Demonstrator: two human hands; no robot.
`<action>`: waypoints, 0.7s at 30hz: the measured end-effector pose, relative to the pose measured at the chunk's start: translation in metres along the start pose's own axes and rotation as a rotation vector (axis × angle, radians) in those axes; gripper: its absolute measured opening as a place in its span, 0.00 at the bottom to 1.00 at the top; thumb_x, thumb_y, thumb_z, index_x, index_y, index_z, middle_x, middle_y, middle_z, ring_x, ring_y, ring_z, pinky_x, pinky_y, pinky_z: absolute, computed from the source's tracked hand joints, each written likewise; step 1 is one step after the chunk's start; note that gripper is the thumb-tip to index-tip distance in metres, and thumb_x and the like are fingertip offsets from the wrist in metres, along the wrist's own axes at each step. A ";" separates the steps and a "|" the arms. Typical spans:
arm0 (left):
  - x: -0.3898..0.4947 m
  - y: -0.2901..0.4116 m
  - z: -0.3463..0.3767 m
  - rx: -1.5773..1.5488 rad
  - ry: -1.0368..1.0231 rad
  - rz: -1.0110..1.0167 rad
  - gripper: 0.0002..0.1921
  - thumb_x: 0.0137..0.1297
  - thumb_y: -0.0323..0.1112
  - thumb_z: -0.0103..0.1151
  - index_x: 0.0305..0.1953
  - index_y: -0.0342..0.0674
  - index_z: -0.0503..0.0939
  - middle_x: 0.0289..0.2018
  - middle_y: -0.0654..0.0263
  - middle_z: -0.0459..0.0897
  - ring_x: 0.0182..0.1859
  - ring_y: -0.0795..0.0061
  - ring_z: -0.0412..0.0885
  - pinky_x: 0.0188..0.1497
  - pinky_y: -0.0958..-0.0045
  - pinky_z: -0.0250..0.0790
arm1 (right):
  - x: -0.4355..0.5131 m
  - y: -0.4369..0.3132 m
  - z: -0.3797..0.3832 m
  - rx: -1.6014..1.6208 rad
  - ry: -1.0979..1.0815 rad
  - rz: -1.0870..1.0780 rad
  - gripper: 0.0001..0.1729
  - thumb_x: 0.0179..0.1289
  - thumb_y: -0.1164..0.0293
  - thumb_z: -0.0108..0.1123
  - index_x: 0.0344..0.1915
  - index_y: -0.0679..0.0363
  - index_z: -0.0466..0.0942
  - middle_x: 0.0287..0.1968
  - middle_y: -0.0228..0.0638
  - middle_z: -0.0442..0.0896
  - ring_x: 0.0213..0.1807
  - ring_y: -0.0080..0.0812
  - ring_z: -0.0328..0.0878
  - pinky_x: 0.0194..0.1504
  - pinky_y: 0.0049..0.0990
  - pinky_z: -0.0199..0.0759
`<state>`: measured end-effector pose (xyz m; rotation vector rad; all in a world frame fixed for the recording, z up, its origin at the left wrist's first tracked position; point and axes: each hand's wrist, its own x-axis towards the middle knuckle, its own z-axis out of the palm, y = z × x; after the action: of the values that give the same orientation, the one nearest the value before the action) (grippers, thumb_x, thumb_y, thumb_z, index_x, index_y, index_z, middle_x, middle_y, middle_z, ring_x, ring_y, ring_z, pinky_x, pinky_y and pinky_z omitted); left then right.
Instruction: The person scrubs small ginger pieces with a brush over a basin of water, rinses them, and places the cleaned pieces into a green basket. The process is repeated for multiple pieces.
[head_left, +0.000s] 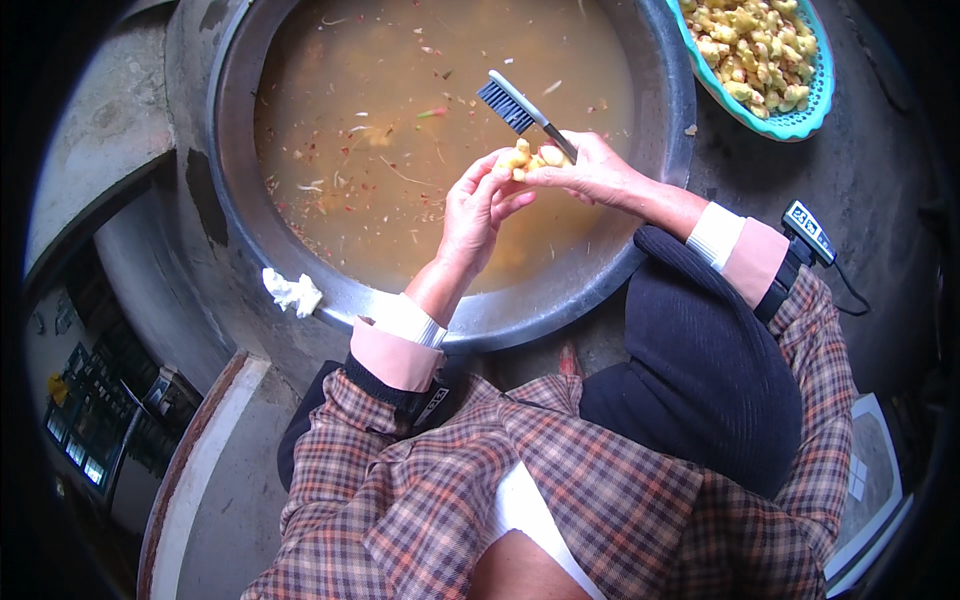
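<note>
A knobbly piece of ginger root is held between both hands over a wide metal basin of murky brown water. My left hand pinches its left end with thumb and fingertips. My right hand grips the other end and also holds a scrubbing brush by its dark handle. The brush head, grey-backed with dark blue bristles, points up and to the left, clear of the ginger. Bits of peel and reddish scraps float on the water.
A turquoise plastic basket heaped with ginger pieces stands on the floor right of the basin. Crumpled white material lies on the basin's left rim. A device with a cable is strapped at my right wrist. Left is a low wall.
</note>
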<state>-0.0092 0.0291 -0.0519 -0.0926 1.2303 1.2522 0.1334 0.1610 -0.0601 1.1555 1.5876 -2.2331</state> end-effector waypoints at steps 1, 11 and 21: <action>0.000 0.000 0.000 -0.039 -0.016 -0.025 0.15 0.68 0.33 0.51 0.54 0.34 0.69 0.47 0.57 0.77 0.47 0.68 0.80 0.43 0.73 0.78 | 0.000 -0.001 0.000 0.017 -0.016 -0.001 0.21 0.52 0.55 0.69 0.27 0.56 0.69 0.21 0.23 0.69 0.21 0.14 0.66 0.20 0.17 0.59; 0.000 -0.006 -0.012 0.605 -0.142 0.063 0.17 0.72 0.43 0.45 0.50 0.35 0.67 0.33 0.60 0.81 0.31 0.74 0.83 0.25 0.81 0.71 | 0.001 0.003 0.000 -0.044 -0.148 0.038 0.21 0.48 0.57 0.73 0.27 0.59 0.73 0.24 0.25 0.74 0.26 0.16 0.70 0.26 0.19 0.66; 0.002 -0.013 -0.003 0.628 -0.034 0.083 0.16 0.72 0.44 0.46 0.46 0.36 0.71 0.21 0.69 0.74 0.18 0.87 0.69 0.16 0.84 0.60 | 0.006 0.017 0.005 0.041 -0.082 -0.083 0.19 0.50 0.61 0.72 0.27 0.60 0.72 0.24 0.25 0.73 0.27 0.17 0.70 0.28 0.19 0.67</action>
<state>-0.0020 0.0230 -0.0614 0.4388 1.5560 0.8824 0.1360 0.1516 -0.0761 1.0114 1.5930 -2.3430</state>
